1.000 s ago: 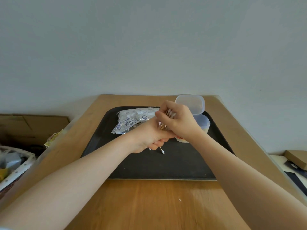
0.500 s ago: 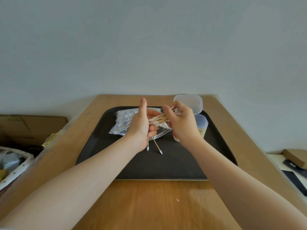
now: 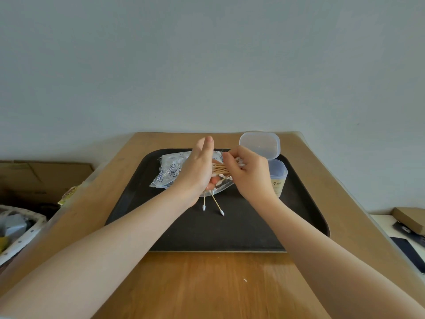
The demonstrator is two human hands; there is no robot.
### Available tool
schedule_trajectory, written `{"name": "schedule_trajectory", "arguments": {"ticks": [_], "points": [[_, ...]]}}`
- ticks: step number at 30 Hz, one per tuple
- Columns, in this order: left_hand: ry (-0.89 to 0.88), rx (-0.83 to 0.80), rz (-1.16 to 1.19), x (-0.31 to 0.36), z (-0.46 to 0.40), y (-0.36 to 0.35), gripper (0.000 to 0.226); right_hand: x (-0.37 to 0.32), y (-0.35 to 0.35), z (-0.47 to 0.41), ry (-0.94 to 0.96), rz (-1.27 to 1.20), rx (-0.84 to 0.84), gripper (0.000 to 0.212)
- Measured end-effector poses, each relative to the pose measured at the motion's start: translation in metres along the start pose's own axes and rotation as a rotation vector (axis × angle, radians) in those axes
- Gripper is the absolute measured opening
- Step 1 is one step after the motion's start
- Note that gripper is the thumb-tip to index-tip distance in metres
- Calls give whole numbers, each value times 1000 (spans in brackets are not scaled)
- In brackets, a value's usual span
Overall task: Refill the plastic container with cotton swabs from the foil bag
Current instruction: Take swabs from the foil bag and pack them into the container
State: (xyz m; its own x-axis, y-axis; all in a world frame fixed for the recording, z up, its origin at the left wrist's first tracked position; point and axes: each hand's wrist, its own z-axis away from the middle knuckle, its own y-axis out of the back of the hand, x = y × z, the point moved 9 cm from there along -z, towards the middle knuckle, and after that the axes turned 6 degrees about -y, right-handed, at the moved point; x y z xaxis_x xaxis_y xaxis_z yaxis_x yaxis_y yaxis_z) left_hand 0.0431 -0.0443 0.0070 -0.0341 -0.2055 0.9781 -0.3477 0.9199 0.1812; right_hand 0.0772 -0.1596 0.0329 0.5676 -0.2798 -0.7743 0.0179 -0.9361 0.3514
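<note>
A bundle of wooden cotton swabs [image 3: 220,169] is held between my two hands above the black tray [image 3: 253,229]. My right hand [image 3: 248,173] grips the bundle with curled fingers. My left hand [image 3: 197,171] stands on edge with straight fingers, its palm against the swab ends. The silvery foil bag [image 3: 170,171] lies on the tray behind my left hand. The clear plastic container [image 3: 279,178] stands at the tray's right, partly hidden by my right hand, its hinged lid [image 3: 259,145] raised. Two loose swabs [image 3: 217,206] lie on the tray below my hands.
The tray sits on a wooden table [image 3: 207,284] against a pale wall. Cardboard [image 3: 41,178] and a white basket [image 3: 16,229] with clutter lie left of the table. A brown box [image 3: 409,219] and dark items lie on a surface to the right.
My hands parted from a tight clasp and lifted the swab bundle. My left hand flattened against the swab ends while my right hand kept its grip. Two swabs now lie in plain sight on the tray.
</note>
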Motion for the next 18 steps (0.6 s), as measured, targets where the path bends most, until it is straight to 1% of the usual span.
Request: {"name": "schedule_trajectory", "arguments": {"ticks": [3,5,7,9,11,13,15,17,18], "points": [[11,-1,0,7,3,1,45,-9,0,3,52,4,-8,20],[14,1,-26,10,3,2,45,-9,-5,2,0,-44,-71,21],[3,3,8,11,1,1,55,-6,-8,1,-51,-80,-101,25],[-6,-3,175,11,2,-4,58,2,-3,-4,-114,-91,-33,29],[23,49,287,4,4,-3,54,10,5,-7,-185,-88,64,29],[63,93,294,-9,7,-4,46,15,8,-7,-212,-103,119,29],[77,74,342,-15,13,-14,44,15,9,-4,-207,-110,131,28],[3,88,339,-8,15,-18,43,13,8,0,-189,-113,128,27],[-39,113,336,-3,14,-16,39,11,6,1,-176,-113,109,26]]}}
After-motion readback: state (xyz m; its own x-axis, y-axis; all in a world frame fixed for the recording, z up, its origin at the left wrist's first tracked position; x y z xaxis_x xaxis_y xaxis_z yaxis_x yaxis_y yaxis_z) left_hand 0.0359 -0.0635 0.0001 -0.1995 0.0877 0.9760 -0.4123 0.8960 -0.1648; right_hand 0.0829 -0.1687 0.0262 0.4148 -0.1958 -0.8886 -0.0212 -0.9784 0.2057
